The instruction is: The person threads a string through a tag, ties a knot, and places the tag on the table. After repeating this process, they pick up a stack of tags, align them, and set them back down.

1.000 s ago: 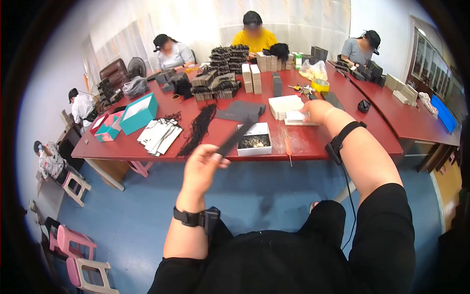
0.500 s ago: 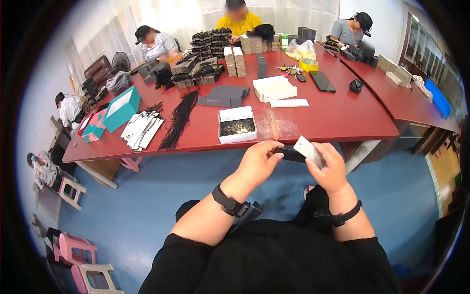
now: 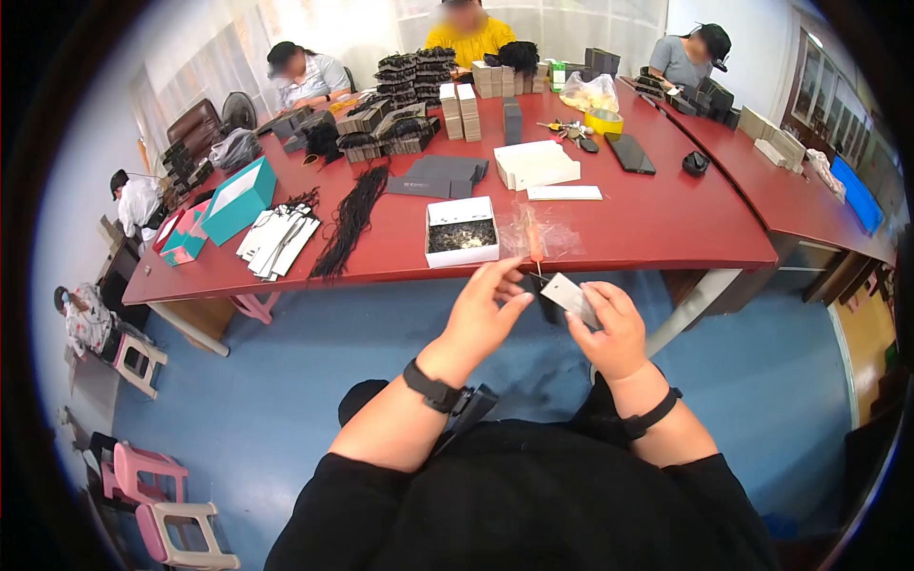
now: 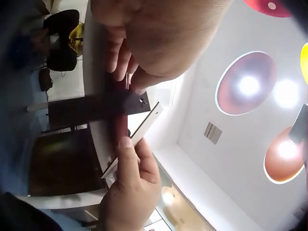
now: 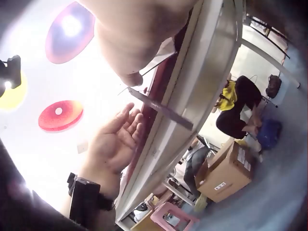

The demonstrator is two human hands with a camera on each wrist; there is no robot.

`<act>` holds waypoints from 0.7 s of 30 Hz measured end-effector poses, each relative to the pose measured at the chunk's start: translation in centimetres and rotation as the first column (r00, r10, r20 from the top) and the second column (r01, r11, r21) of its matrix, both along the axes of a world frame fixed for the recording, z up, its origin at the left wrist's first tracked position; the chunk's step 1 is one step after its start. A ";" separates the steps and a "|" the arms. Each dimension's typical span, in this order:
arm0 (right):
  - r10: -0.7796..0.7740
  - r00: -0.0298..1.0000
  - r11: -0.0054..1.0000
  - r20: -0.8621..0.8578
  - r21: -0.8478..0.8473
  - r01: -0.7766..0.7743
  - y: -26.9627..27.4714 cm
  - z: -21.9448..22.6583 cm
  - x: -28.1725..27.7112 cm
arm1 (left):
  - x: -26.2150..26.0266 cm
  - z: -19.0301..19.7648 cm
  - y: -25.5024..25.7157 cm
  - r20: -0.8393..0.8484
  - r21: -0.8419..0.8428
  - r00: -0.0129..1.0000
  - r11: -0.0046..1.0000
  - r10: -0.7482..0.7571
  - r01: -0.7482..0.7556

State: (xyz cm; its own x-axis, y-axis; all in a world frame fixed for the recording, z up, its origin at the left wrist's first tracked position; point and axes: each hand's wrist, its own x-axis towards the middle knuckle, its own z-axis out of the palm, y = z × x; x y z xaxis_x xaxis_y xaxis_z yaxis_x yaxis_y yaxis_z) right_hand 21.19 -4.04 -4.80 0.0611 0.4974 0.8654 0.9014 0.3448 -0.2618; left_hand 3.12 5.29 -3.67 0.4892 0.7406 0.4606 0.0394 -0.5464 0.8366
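Left hand [image 3: 481, 319]: fingers straight and relaxed, tips touching the dark strip [image 3: 549, 306].
Right hand [image 3: 609, 333]: pinches a grey card [image 3: 569, 296] against that strip.
Place: both held just off the red table's [image 3: 666, 233] near edge, below the white box [image 3: 461, 231].

red table, black and white card stock

we see a red table [image 3: 657, 224], a teal box [image 3: 238, 200], a white card [image 3: 569, 296], a yellow tape roll [image 3: 603, 122], and blue floor [image 3: 305, 381].
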 end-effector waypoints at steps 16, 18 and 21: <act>-0.079 0.962 0.989 -0.261 -0.139 0.044 3.4 -4.1 -3.2 | -7.3 -4.6 -1.7 -0.034 0.016 0.992 0.992 0.123 -0.123; -0.061 0.971 0.978 -0.233 -0.210 0.011 3.6 -5.4 -3.0 | -7.6 -4.6 -1.5 -0.004 0.088 0.993 0.990 0.115 -0.114; -0.016 0.972 0.962 -0.233 -0.270 -0.049 2.0 -7.6 -2.0 | -10.2 -2.3 -0.7 0.009 0.184 0.970 0.953 0.245 -0.242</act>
